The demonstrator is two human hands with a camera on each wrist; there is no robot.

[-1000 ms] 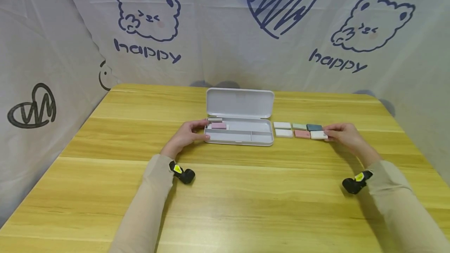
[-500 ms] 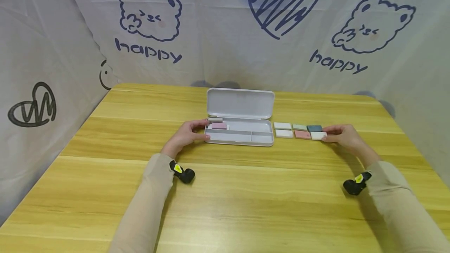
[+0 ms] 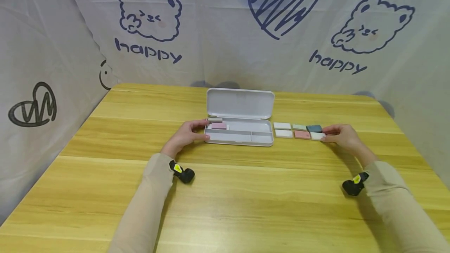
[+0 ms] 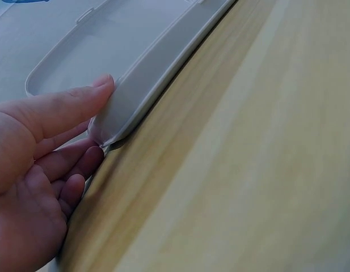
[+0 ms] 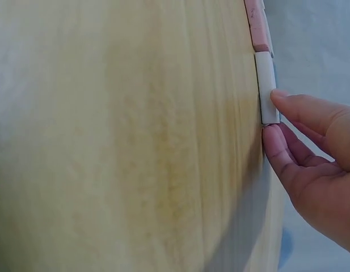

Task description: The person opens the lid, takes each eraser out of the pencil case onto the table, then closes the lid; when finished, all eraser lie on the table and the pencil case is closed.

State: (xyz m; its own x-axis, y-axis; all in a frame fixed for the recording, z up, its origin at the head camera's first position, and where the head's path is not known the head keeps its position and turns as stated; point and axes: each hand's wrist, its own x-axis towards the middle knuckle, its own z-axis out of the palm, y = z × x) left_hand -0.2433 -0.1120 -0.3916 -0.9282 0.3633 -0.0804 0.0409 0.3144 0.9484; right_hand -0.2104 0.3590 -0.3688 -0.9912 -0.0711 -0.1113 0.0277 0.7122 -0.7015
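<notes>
An open white pencil case (image 3: 261, 143) lies on the table, its lid (image 3: 240, 103) tipped back. My left hand (image 3: 184, 136) grips the case's left end, thumb at the front corner and fingers farther back. Inside, at that end, are a pink eraser (image 3: 219, 125), a greyish one (image 3: 215, 120) behind it and a white edge beneath. Right of the case, erasers lie in two rows. My right hand (image 3: 342, 136) pinches the right end of the front white eraser (image 5: 266, 85), close beside the blue eraser (image 3: 314, 128). A pink eraser (image 3: 302, 134) adjoins it on the left.
A pale green eraser (image 3: 299, 127) sits in the back row beside a white eraser (image 3: 282, 125), with another white eraser (image 3: 283, 133) in front. The wooden table (image 3: 225, 194) runs back to a white cloth (image 3: 218, 61) with printed drawings.
My right hand has shifted slightly left, its fingertips farther over the end of the front white eraser. The left hand and the pencil case have stayed in place.
</notes>
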